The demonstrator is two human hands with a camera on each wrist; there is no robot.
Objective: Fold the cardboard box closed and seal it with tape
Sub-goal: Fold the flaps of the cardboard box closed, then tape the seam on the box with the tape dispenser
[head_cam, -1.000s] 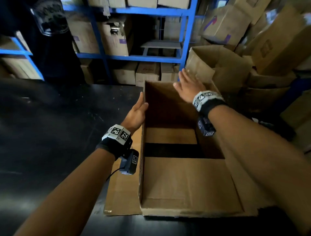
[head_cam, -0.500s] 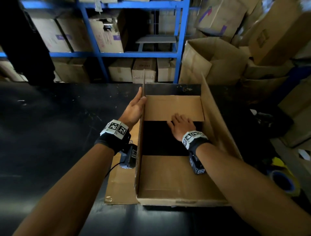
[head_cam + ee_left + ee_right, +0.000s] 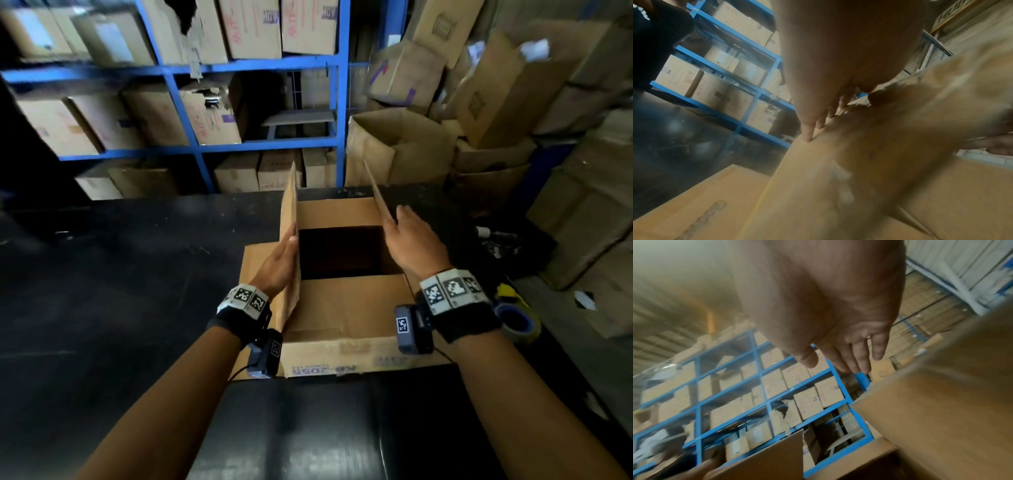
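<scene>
Cardboard box (image 3: 342,346) sits on the dark tabletop (image 3: 137,291), both long flaps upright. Left hand (image 3: 279,265) lies flat, fingers straight, against the left flap; right hand (image 3: 412,241), fingers extended (nothing gripped), touches the right flap.

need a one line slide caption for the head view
Left hand and right hand raise the two long side flaps of the cardboard box on the black table, tape roll waiting alongside.

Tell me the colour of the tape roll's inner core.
Blue; the tape roll lies on the table beside the right wrist, shown best in the head view.
</scene>
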